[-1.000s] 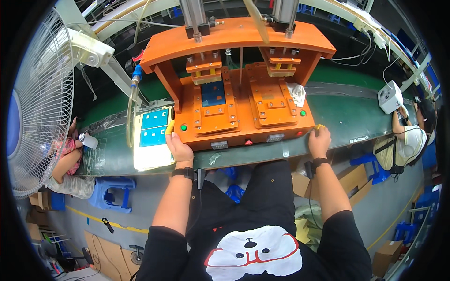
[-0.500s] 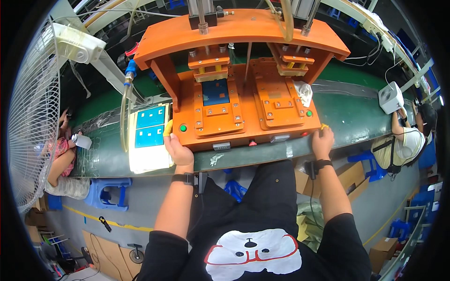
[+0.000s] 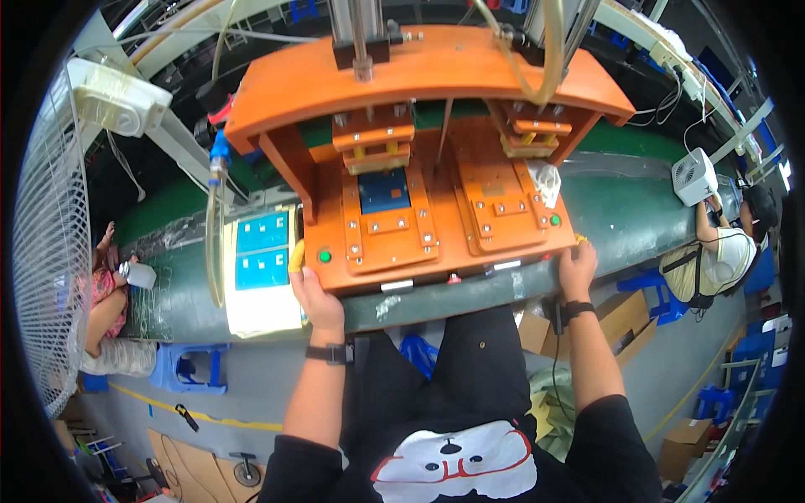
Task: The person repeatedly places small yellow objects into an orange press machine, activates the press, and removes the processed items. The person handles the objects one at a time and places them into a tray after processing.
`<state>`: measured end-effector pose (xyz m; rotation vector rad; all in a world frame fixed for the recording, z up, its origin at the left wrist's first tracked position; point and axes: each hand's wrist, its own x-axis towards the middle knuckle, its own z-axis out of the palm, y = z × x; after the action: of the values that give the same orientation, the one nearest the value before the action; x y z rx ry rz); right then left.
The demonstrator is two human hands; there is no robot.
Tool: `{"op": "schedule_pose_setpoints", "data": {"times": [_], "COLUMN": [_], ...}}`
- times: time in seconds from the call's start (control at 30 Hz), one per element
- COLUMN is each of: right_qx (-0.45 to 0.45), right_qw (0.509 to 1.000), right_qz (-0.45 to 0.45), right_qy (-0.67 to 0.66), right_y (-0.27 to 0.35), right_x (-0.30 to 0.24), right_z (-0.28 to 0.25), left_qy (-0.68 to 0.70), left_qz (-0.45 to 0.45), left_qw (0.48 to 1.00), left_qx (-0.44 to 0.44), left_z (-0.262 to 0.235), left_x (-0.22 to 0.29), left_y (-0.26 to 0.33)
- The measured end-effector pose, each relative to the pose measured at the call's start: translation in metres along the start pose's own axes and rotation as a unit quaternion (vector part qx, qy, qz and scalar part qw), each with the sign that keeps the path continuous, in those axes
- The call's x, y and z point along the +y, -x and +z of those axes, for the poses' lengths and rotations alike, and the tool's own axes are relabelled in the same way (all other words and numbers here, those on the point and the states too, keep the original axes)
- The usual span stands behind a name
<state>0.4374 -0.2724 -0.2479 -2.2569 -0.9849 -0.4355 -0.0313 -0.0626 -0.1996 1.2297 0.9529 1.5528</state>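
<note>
An orange two-station press [image 3: 436, 267] stands in front of me, with metal cylinders above its top beam. My left hand [image 3: 319, 300] is closed round the left front corner of its base, one yellow-covered fingertip against the side. At the right front corner my right hand [image 3: 578, 270] has its fingers curled against the side, with yellow also at a fingertip. A dark blue panel [image 3: 384, 191] lies in the left station, under a raised press head [image 3: 376, 155]. The right station [image 3: 501, 205] shows only orange plate below its head [image 3: 537, 138]. Both hands' undersides are hidden.
Left of the press, blue panels [image 3: 262, 250] lie on pale sheets [image 3: 264, 314]. A clear hose [image 3: 214, 243] hangs beside them. White cloth [image 3: 547, 184] rests on the press's right side. People sit at both ends of the green bench [image 3: 625, 222]; a fan guard [image 3: 50, 243] stands far left.
The view has shifted, so the press and bench appear lower. Both hands stay at the press's front corners, and the blue panel remains in the left station.
</note>
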Motion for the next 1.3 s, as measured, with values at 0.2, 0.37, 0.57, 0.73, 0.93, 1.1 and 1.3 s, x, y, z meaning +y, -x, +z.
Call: {"op": "schedule_pose_setpoints", "data": {"times": [0.2, 0.37, 0.57, 0.73, 0.93, 1.1, 1.3], "right_qx": [0.022, 0.015, 0.011, 0.011, 0.032, 0.047, 0.042], "right_qw": [0.999, 1.000, 1.000, 1.000, 0.999, 0.999, 0.999], "right_qz": [-0.006, 0.000, 0.014, 0.018, 0.011, 0.018, 0.006], "right_qy": [-0.032, -0.012, -0.011, -0.012, -0.008, -0.020, -0.024], "right_y": [-0.007, -0.007, -0.003, -0.005, -0.004, -0.004, -0.008], "right_x": [-0.012, -0.014, -0.009, -0.015, -0.019, -0.021, -0.025], "right_z": [0.000, -0.006, -0.007, -0.006, -0.005, -0.015, -0.007], "left_qy": [0.086, 0.066, 0.096, 0.064, 0.086, 0.084, 0.035], "left_qz": [0.011, 0.009, -0.020, -0.012, -0.019, -0.018, 0.053], "left_qw": [0.996, 0.997, 0.994, 0.997, 0.995, 0.996, 0.997], "left_qx": [-0.028, -0.037, -0.038, -0.032, -0.041, -0.003, 0.044], "left_z": [0.000, -0.003, -0.003, -0.011, -0.014, -0.015, 0.000], "left_x": [0.010, 0.002, -0.005, -0.010, -0.015, -0.027, -0.010], "left_y": [0.000, -0.001, -0.001, -0.003, -0.005, -0.007, -0.004]}}
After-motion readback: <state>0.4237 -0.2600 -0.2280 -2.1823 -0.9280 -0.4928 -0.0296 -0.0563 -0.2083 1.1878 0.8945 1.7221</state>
